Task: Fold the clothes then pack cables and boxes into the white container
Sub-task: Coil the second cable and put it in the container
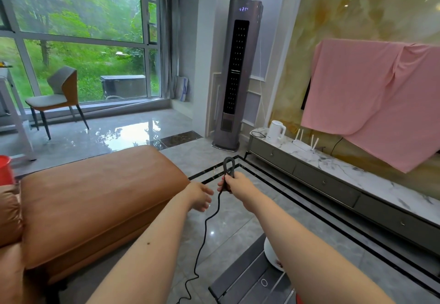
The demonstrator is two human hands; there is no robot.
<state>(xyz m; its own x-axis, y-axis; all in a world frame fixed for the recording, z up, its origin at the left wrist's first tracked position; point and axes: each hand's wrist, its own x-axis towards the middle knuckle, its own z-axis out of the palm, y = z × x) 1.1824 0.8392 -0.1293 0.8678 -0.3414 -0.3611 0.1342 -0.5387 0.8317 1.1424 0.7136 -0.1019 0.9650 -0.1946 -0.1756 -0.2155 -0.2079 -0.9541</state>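
A black cable hangs from my right hand, which is held out in front of me and is shut on a folded loop of it; the loop sticks up above the fist. The rest of the cable trails down to the floor at the bottom of the view. My left hand is just left of the right one, fingers apart, holding nothing and not touching the cable. Neither the white container nor any boxes or clothes for folding can be seen clearly.
An orange leather sofa fills the left. A dark low table with a white round object sits below my right arm. A TV cabinet runs along the right wall under a pink cloth. A tower air conditioner stands ahead.
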